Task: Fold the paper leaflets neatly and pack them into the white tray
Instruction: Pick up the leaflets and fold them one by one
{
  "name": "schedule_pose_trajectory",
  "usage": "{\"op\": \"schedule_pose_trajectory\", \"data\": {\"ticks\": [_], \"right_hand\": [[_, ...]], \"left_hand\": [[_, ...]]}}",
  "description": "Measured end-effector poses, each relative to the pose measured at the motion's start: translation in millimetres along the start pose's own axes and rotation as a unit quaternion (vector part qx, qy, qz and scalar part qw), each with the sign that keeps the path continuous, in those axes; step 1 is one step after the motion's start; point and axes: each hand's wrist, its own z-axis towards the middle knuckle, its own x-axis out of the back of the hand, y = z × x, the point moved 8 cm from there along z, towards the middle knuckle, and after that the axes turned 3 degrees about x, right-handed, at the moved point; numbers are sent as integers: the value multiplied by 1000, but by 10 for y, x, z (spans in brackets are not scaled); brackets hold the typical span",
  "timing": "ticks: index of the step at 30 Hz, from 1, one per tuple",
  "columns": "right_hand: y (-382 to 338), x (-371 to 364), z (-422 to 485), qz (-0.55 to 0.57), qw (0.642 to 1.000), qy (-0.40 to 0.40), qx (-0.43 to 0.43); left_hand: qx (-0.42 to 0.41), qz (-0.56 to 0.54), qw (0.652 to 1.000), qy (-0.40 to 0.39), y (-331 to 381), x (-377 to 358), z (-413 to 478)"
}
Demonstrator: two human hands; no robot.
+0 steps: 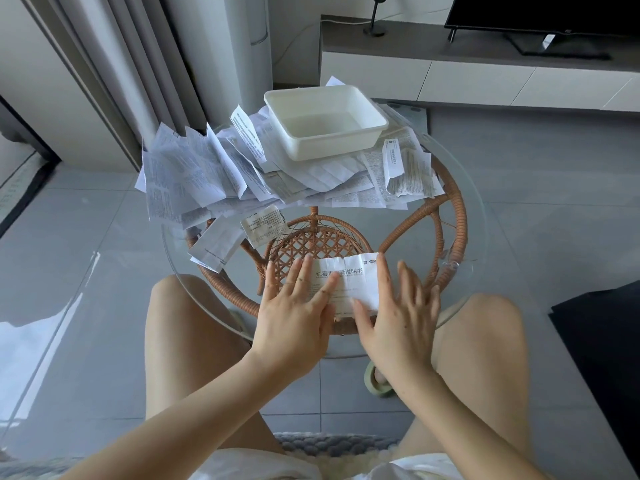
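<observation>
I see the leaflet (349,284) lying flat at the near edge of the glass table (472,244), my left hand (294,313) and right hand (398,315) spread flat, pressing it; the white tray (322,147) sits farther back on the paper pile (194,174)

Left hand (294,317): thin rings (303,279); green slipper (378,385).

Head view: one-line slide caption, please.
Left hand and right hand press a leaflet flat on the glass table, empty white tray behind on loose leaflets.
</observation>
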Motion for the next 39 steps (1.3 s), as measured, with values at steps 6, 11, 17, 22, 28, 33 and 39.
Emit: {"op": "schedule_pose_trajectory", "data": {"ticks": [6,11,17,22,28,33,39], "right_hand": [[298,63,-14,13,1000,23,-3],[333,98,16,27,999,21,22],[204,145,122,9,988,11,155],[-80,71,131,-27,924,-32,379],[-76,127,-126,-58,932,-78,350],[-154,175,-482,-53,933,-56,351],[-150,318,-505,35,933,17,359]], "left_hand": [[-21,-2,999,-34,-64,-48,-5],[-59,-18,996,-61,-193,-18,-28],[-102,-26,989,-102,-368,16,-60],[-144,-21,987,-73,-292,180,22],[-190,-45,981,6,183,403,-150],[-183,17,983,-25,333,175,-322],[-184,-100,975,78,246,285,-461]]}}
